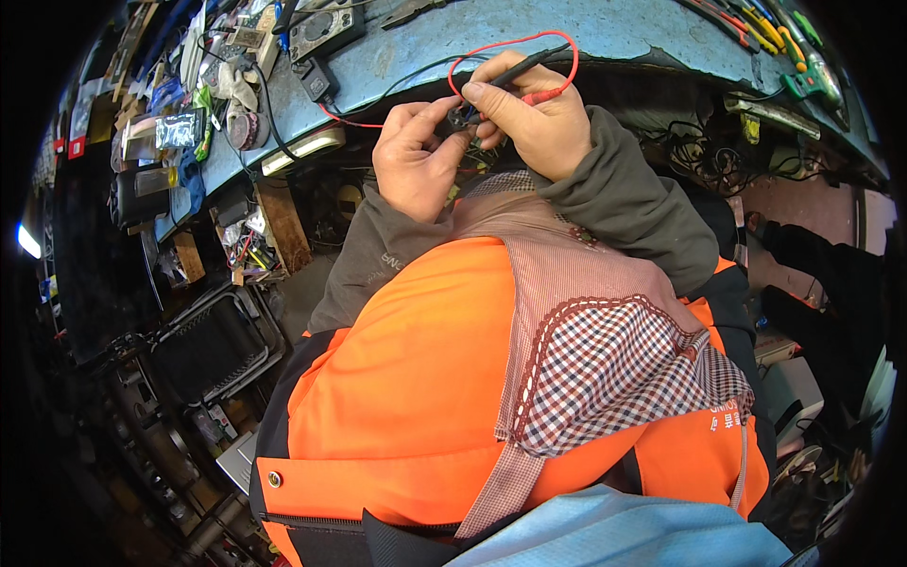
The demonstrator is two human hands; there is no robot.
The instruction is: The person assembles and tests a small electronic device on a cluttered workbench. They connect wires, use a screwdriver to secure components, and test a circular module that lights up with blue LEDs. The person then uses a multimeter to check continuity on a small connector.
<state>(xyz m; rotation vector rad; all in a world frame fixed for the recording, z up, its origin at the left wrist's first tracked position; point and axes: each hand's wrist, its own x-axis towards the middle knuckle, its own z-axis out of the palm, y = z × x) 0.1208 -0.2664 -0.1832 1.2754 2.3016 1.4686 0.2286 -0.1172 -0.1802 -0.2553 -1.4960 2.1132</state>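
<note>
My left hand (416, 159) is closed, its thumb and fingertips pinching a small dark part (460, 116) whose kind I cannot make out. Against it, my right hand (540, 118) is closed around a black test probe (520, 66), tilted with its upper end to the right. A red probe (542, 96) also sticks out of the right hand's grip, and its red lead (510, 40) loops above both hands. Another stretch of red wire (350, 121) runs left from beside my left hand. The probe tips are hidden by my fingers.
Before me curves a worn blue workbench (406, 57). On its left lie a black adapter (316, 81), a grey device (324, 28) and clutter; several pliers (775, 38) lie far right. Tangled black cables (704, 156) hang beneath, and a black crate (213, 345) stands lower left.
</note>
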